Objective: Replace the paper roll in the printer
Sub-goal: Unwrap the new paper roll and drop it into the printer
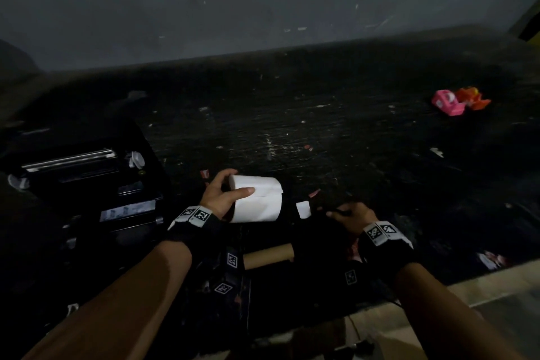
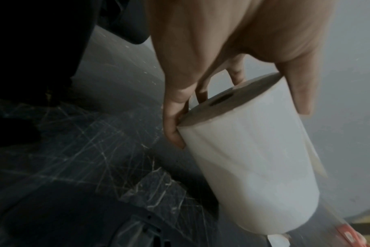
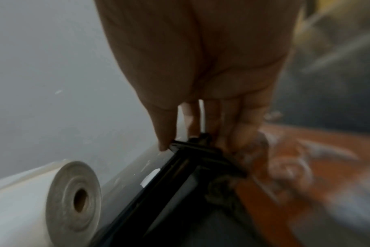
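Observation:
My left hand [image 1: 230, 187] grips a full white paper roll [image 1: 257, 199] by its left end, thumb on the near side and fingers over the far side. The roll [image 2: 254, 158] is held lying sideways just above the dark table. To its right, my right hand [image 1: 342, 212] pinches the end of a black plastic bar [image 3: 158, 192], which is hard to make out in the dark head view. The roll's open core end [image 3: 74, 198] faces that bar. The black printer [image 1: 81, 181] stands open at the left, showing a shiny metal bar inside.
An empty brown cardboard core [image 1: 268, 254] lies near the table's front edge between my wrists. A small white paper scrap [image 1: 304, 209] sits between the hands. Pink and orange objects [image 1: 455, 102] lie at the far right. The scratched black table [image 1: 292, 126] meets a grey wall behind.

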Demonstrator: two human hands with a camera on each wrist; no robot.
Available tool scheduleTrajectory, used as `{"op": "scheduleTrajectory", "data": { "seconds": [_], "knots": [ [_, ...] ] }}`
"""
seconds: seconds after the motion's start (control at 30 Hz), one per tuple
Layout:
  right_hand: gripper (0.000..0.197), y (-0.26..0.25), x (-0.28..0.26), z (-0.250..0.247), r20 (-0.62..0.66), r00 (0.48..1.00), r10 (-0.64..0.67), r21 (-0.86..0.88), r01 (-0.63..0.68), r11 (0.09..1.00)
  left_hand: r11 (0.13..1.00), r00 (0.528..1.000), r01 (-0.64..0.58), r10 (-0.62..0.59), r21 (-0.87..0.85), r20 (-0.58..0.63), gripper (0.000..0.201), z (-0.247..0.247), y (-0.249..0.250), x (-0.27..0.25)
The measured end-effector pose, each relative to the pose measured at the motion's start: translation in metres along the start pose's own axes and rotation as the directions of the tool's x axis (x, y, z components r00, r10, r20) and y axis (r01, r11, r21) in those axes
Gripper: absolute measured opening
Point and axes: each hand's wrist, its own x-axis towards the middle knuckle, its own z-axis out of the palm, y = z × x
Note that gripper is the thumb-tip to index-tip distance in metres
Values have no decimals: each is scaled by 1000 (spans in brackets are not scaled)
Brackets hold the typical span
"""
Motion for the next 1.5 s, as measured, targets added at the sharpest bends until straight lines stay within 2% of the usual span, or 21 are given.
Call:
{"op": "scheduleTrajectory", "data": {
  "seconds": [0.1,0.27,0.4,0.57,0.7,0.77,0.97,1.23,1.37,1.5],
  "knots": [
    [30,9,0,2,-48,998,-34,107,39,994,1000,999,-5,5,-16,-37,48,0,-1,-2],
    [31,19,-9,-13,-238,962,-131,290,200,936,999,999,-14,12,-32,-45,46,-3,1,-3],
    [29,12,-17,-36,-401,904,-148,376,309,873,998,998,-38,36,-44,-48,52,-6,10,-2],
    [27,-20,-25,-60,-562,812,-159,449,461,766,963,993,-114,112,-246,-21,41,-5,39,-9],
    [22,-49,-34,-72,-658,730,-185,437,569,697,916,979,-185,204,-357,16,35,-7,63,-17],
    [20,-62,-38,-78,-679,705,-207,433,612,662,894,970,-208,242,-396,37,32,-8,74,-20],
    [21,-76,-47,-88,-696,686,-213,465,656,595,855,948,-220,300,-471,102,33,-10,97,-29],
    [20,-80,-52,-88,-687,685,-241,463,668,583,850,944,-201,301,-486,134,35,-17,105,-26],
    [21,-83,-57,-91,-699,653,-293,424,708,565,845,940,-194,305,-499,152,36,-18,103,-25],
    [23,-90,-64,-93,-699,626,-346,357,725,589,840,932,-191,317,-507,174,41,-19,104,-25]
  ]
}}
